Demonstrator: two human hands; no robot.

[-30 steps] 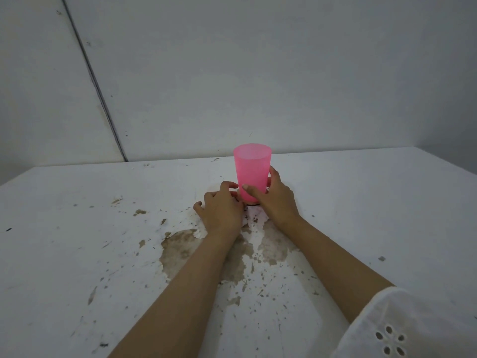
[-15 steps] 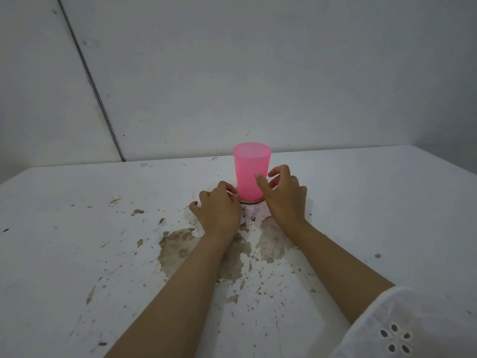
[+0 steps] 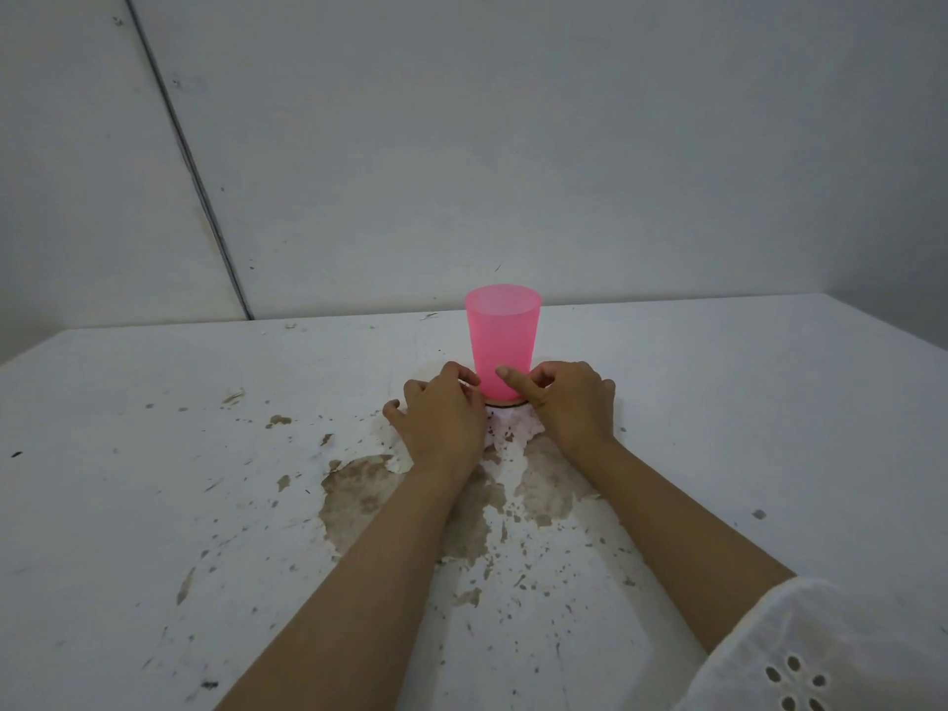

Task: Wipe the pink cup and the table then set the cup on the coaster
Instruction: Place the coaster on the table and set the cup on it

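The pink cup (image 3: 504, 336) stands upright on a thin brown coaster (image 3: 505, 404), of which only the front edge shows, on the stained white table (image 3: 154, 505). My left hand (image 3: 441, 420) rests on the table left of the cup's base, its fingers curled against the cup's bottom and its thumb spread outward. My right hand (image 3: 572, 407) is on the other side, thumb pressed on the cup's lower front wall and fingers curled around its right side. A crumpled white tissue (image 3: 513, 428) lies between and under my hands, speckled with dirt.
A brown patch (image 3: 359, 495) and many specks spread over the table in front of the cup, beneath my forearms. The wall (image 3: 513, 146) rises just behind the cup. My white sleeve (image 3: 821, 649) shows at the lower right.
My right hand let go of the cup, opened, then dropped lower and closed again at the cup's base. My left hand stayed at the base. The cup stands on the coaster.
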